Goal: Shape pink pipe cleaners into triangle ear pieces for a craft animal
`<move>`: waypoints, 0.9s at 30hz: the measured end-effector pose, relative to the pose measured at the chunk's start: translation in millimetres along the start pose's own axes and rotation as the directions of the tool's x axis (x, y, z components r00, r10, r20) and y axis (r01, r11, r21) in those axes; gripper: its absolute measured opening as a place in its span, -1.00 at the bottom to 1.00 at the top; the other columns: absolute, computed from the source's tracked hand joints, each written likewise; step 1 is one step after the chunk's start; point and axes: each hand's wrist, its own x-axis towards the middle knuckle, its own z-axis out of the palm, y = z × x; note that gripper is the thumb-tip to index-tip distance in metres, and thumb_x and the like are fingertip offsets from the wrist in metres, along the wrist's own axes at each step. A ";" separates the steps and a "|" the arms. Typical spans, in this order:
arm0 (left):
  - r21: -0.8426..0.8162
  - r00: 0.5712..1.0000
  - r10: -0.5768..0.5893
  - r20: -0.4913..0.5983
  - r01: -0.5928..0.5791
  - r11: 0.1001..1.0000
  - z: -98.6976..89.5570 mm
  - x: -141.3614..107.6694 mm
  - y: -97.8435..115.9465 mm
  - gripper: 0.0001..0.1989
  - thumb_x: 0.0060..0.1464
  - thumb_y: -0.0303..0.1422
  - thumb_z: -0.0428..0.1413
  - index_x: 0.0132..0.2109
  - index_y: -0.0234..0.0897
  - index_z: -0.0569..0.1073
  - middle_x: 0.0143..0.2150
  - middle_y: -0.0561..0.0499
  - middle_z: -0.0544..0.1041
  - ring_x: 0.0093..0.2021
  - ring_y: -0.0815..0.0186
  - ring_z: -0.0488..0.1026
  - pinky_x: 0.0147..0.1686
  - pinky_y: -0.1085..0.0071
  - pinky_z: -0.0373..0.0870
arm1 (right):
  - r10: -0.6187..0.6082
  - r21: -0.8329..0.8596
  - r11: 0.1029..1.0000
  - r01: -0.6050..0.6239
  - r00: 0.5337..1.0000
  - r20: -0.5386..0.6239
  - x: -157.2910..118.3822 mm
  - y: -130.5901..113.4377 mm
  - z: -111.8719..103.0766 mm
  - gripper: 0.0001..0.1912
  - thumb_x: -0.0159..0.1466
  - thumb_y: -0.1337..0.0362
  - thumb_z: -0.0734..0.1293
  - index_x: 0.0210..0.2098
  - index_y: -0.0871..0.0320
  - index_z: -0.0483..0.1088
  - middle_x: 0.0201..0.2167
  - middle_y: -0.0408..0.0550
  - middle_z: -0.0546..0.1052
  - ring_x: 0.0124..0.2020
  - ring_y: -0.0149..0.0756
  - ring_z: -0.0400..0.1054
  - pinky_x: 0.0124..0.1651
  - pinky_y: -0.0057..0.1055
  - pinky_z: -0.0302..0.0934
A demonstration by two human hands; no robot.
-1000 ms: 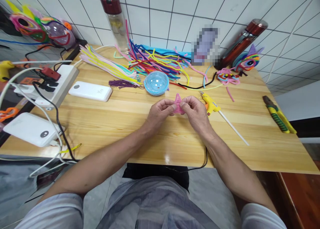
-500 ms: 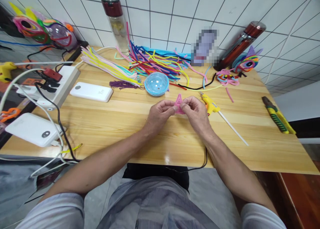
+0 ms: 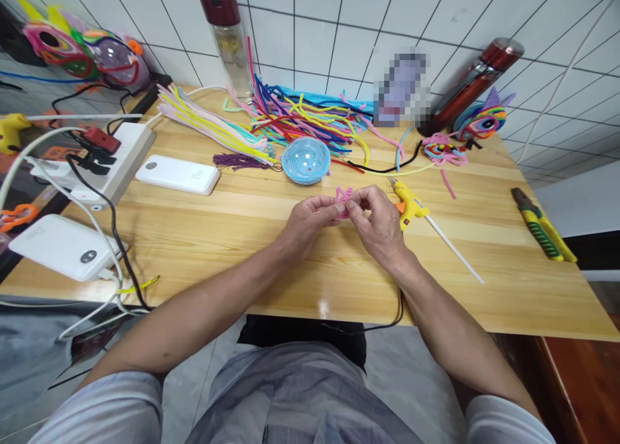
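Between my two hands is a small pink piece of bent pipe cleaner (image 3: 341,196), held above the table. My left hand (image 3: 310,225) pinches its left side between thumb and fingers. My right hand (image 3: 378,221) pinches it from the right, and the fingers of both hands cover its lower part. A blue bowl (image 3: 306,161) sits just beyond my hands. Right of my right hand lies a yellow glue gun (image 3: 409,205) with a white glue stick (image 3: 455,250) coming out of its back.
A heap of coloured pipe cleaners (image 3: 310,121) lies along the tiled wall, between a clear bottle (image 3: 227,50) and a red flask (image 3: 472,85). White power banks (image 3: 178,174) and a power strip (image 3: 123,163) with cables stand left. Pliers (image 3: 542,227) lie right.
The pink piece, an upright pointed triangle before, now looks turned or bent, with its top spread out. My hands stay in nearly the same place, the right fingers shifted slightly.
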 end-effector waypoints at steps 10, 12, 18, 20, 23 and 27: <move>0.000 0.998 0.053 -0.038 -0.053 0.999 0.1 1.2 -0.2 -0.64 -0.13 -0.18 0.55 -0.26 -0.30 0.68 -0.24 -0.02 0.71 -0.25 0.34 0.54 -0.08 0.34 0.45 | 0.260 0.326 0.908 -0.264 0.964 0.056 4.5 1.0 -7.8 -0.82 0.32 0.09 0.41 -0.28 0.05 0.46 -0.38 -0.18 0.53 -0.34 -0.29 0.39 -0.18 -0.28 0.30; 0.022 0.997 0.064 -0.046 -0.063 0.998 0.8 0.7 0.1 -0.63 -0.14 -0.16 0.55 -0.27 -0.29 0.67 -0.24 -0.01 0.71 -0.26 0.34 0.53 -0.09 0.34 0.44 | 0.264 0.326 0.906 -0.269 0.963 0.060 5.7 -0.3 -8.0 -0.83 0.30 0.11 0.41 -0.32 0.06 0.46 -0.41 -0.19 0.51 -0.36 -0.31 0.36 -0.21 -0.30 0.28; 0.053 0.994 0.096 -0.055 -0.093 0.994 3.4 -1.4 1.2 -0.59 -0.18 -0.12 0.55 -0.27 -0.28 0.68 -0.27 -0.01 0.72 -0.24 0.28 0.58 -0.02 0.27 0.48 | 0.267 0.280 0.921 -0.270 0.963 0.049 5.4 -2.3 -5.5 -0.85 0.25 0.15 0.42 -0.36 0.07 0.46 -0.45 -0.21 0.50 -0.42 -0.35 0.32 -0.26 -0.33 0.23; 0.048 0.993 0.099 -0.058 -0.096 0.994 4.2 -1.7 1.7 -0.59 -0.21 -0.13 0.56 -0.28 -0.28 0.68 -0.27 0.00 0.73 -0.25 0.28 0.59 -0.02 0.25 0.50 | 0.286 0.268 0.919 -0.289 0.957 0.054 5.2 -2.3 -4.9 -0.88 0.24 0.17 0.42 -0.34 0.07 0.47 -0.44 -0.21 0.52 -0.41 -0.34 0.35 -0.26 -0.32 0.25; 0.058 0.992 0.106 -0.072 -0.102 0.993 4.8 -1.9 2.0 -0.60 -0.21 -0.14 0.55 -0.29 -0.29 0.68 -0.29 -0.01 0.73 -0.27 0.28 0.59 -0.05 0.26 0.50 | 0.281 0.262 0.920 -0.291 0.957 0.073 5.4 -2.4 -4.9 -0.91 0.23 0.19 0.41 -0.34 0.06 0.46 -0.45 -0.21 0.52 -0.40 -0.33 0.37 -0.26 -0.32 0.26; 0.088 0.990 0.123 -0.076 -0.116 0.989 4.8 -2.5 1.3 -0.60 -0.17 -0.11 0.53 -0.28 -0.30 0.68 -0.30 -0.01 0.72 -0.26 0.27 0.58 -0.05 0.26 0.50 | 0.247 0.233 0.937 -0.260 0.965 0.084 5.4 -2.4 -5.3 -0.89 0.24 0.19 0.40 -0.37 0.06 0.45 -0.46 -0.21 0.48 -0.42 -0.33 0.33 -0.28 -0.30 0.21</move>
